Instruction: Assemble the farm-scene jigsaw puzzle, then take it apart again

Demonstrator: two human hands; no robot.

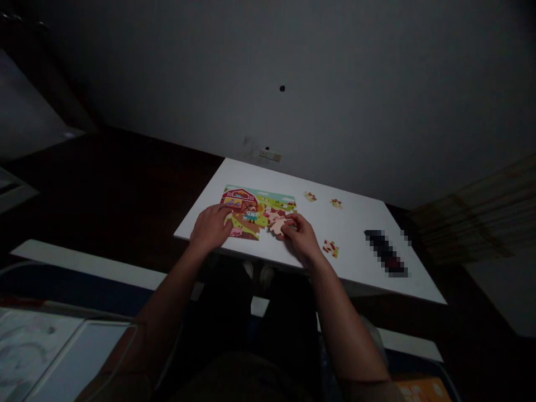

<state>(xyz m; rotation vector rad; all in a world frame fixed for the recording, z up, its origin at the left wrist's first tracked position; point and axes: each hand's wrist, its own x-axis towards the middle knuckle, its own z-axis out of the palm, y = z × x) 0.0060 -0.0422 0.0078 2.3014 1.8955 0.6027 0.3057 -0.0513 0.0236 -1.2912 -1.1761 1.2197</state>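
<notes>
A partly assembled jigsaw puzzle (240, 215) with a red barn and a farm scene lies on the white table. My left hand (211, 227) rests on its left edge, open, thumb and fingers apart. My right hand (302, 237) pinches a puzzle piece (277, 225) with a plain tan face showing, held over the puzzle's lower right part beside the brown-and-white cow picture. Loose to the right lie a patterned puzzle piece (330, 248) near the front edge and two others farther back, one puzzle piece (310, 196) and another puzzle piece (336, 203).
On the right of the white table (355, 229) lies a dark, pixelated object (385, 254) that I cannot make out. A grey wall with a socket strip (270, 154) stands behind. An orange box (422, 389) shows at the lower right.
</notes>
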